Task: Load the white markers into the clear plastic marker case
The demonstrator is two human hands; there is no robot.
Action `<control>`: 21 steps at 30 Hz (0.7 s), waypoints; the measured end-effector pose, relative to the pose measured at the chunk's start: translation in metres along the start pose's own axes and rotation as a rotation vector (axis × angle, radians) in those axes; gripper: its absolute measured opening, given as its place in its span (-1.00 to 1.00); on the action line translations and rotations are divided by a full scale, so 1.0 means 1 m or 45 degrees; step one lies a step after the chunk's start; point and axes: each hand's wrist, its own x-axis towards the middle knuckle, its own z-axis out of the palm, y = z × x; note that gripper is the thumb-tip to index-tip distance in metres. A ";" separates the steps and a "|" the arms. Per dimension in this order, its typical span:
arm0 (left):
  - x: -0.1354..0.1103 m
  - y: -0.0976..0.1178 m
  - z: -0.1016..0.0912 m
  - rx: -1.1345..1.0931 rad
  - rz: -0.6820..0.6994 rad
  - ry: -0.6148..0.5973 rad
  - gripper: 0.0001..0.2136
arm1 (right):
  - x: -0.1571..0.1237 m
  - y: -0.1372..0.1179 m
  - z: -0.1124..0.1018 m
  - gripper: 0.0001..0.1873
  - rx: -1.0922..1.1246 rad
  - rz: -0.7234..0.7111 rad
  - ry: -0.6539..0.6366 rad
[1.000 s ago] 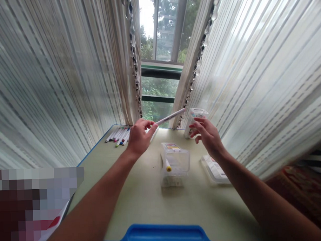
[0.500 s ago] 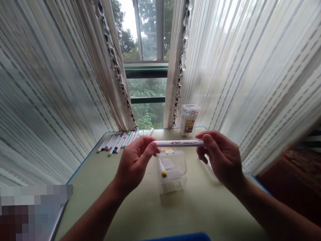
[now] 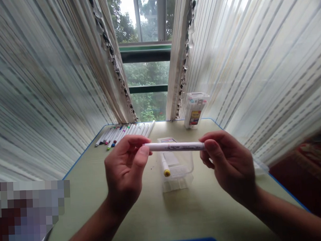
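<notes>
A white marker with dark print on its barrel is held level between my two hands, above the table. My left hand pinches its left end between thumb and fingers. The right end is gripped by my right hand, which covers the tip. Below and behind the marker, a clear plastic case lies on the table. Inside or on that case is another white marker whose yellow end faces me.
Several white markers with coloured ends lie in a row at the back left of the table. A clear box with a label stands at the back right. A clear lid-like piece rests beyond my right wrist. Curtains flank the window.
My hands have moved slightly apart, with the left shifting left and the right shifting right; both still hold the marker. The camera view has tilted down and shifted a little.
</notes>
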 end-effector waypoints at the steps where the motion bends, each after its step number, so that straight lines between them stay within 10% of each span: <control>1: 0.000 -0.001 0.000 -0.018 0.001 0.005 -0.91 | 0.001 0.000 0.000 -0.69 0.016 -0.002 0.008; 21: 0.000 -0.007 -0.004 -0.143 -0.070 0.018 -0.91 | -0.005 0.007 -0.006 -0.89 0.098 0.009 0.010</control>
